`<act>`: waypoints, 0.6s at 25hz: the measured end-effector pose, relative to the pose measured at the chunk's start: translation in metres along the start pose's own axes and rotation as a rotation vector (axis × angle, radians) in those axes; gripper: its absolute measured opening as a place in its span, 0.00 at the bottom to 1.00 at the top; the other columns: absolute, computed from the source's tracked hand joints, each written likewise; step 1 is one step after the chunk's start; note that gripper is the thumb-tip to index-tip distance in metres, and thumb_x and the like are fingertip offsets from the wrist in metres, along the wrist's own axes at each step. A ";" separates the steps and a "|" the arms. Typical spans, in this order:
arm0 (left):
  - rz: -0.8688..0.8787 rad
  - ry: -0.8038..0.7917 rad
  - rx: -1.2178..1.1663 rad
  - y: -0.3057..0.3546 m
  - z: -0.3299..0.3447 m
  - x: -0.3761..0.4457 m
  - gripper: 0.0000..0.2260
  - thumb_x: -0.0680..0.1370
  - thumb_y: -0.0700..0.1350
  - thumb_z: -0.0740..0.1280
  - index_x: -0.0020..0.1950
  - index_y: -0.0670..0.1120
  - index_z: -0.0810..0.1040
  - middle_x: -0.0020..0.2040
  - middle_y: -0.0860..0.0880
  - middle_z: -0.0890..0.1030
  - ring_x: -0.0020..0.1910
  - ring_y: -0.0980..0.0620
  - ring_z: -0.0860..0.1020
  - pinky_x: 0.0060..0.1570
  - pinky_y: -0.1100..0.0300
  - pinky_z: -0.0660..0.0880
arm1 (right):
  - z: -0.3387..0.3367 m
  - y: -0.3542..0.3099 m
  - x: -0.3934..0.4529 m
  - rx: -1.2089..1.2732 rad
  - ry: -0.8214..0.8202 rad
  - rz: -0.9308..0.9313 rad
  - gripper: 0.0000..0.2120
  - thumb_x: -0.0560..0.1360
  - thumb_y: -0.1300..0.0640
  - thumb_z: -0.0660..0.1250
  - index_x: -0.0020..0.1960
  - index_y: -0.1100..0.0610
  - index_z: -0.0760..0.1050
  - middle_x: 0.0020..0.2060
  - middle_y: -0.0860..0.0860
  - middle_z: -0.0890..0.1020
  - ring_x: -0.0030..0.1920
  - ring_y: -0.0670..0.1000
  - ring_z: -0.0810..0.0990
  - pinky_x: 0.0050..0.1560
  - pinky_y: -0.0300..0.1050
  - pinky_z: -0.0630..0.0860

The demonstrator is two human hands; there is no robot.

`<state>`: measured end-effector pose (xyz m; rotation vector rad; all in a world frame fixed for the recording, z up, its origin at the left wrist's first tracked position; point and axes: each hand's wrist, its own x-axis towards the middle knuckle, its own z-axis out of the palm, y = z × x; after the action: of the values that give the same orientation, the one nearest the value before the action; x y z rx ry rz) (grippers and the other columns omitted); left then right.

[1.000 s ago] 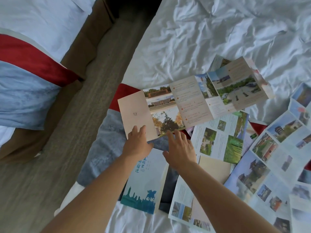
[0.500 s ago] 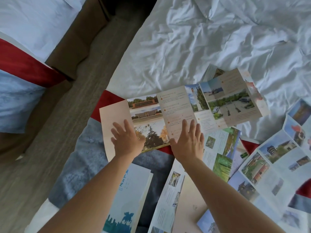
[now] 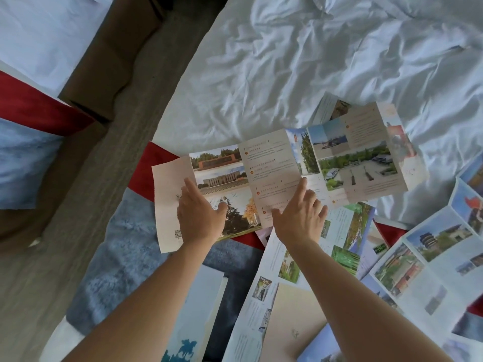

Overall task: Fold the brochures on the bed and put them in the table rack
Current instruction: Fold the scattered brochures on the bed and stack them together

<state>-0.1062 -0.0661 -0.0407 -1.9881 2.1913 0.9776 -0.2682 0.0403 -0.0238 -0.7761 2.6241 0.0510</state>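
Note:
A long beige brochure (image 3: 277,163) with photo panels lies unfolded across the bed's foot, its right end raised a little. My left hand (image 3: 200,218) rests flat on its left panels, fingers spread. My right hand (image 3: 300,212) presses on a middle text panel, index finger stretched toward a crease. Neither hand holds anything. Several other unfolded brochures (image 3: 428,259) lie scattered to the right and below. A white and blue folded brochure (image 3: 198,320) lies between my forearms. No table rack is in view.
The bed has a crumpled white sheet (image 3: 313,61) and a red and grey-blue runner (image 3: 109,257) at its foot. A grey carpet aisle (image 3: 86,199) runs to the left, with a second bed (image 3: 31,48) and its brown base beyond.
Both hands have slid up over the long brochure, the right one further right onto the text panel. The brochure now lies flatter and straighter. The view has moved closer.

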 end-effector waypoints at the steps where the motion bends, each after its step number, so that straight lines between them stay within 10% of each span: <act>1: -0.005 0.021 -0.043 0.002 -0.001 -0.001 0.47 0.75 0.55 0.73 0.80 0.43 0.45 0.79 0.39 0.58 0.75 0.37 0.63 0.72 0.43 0.64 | -0.001 0.001 0.000 0.002 0.026 -0.006 0.48 0.75 0.46 0.70 0.80 0.56 0.41 0.66 0.58 0.69 0.66 0.61 0.70 0.73 0.60 0.59; 10: 0.180 0.018 -0.218 0.037 -0.017 -0.012 0.24 0.78 0.49 0.68 0.73 0.48 0.68 0.66 0.48 0.74 0.62 0.49 0.74 0.62 0.48 0.73 | -0.015 -0.025 -0.011 0.257 0.145 -0.131 0.22 0.75 0.62 0.62 0.69 0.56 0.68 0.56 0.55 0.76 0.53 0.56 0.76 0.48 0.52 0.75; 15: 0.333 -0.120 -0.404 0.051 -0.016 -0.021 0.20 0.83 0.43 0.58 0.76 0.45 0.67 0.71 0.48 0.71 0.69 0.53 0.69 0.66 0.64 0.66 | -0.017 -0.043 -0.021 0.480 0.093 -0.150 0.15 0.80 0.47 0.54 0.57 0.50 0.76 0.50 0.51 0.80 0.42 0.53 0.76 0.39 0.47 0.68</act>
<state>-0.1425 -0.0556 0.0029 -1.6528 2.4603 1.6505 -0.2355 0.0122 0.0037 -0.8074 2.4951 -0.6450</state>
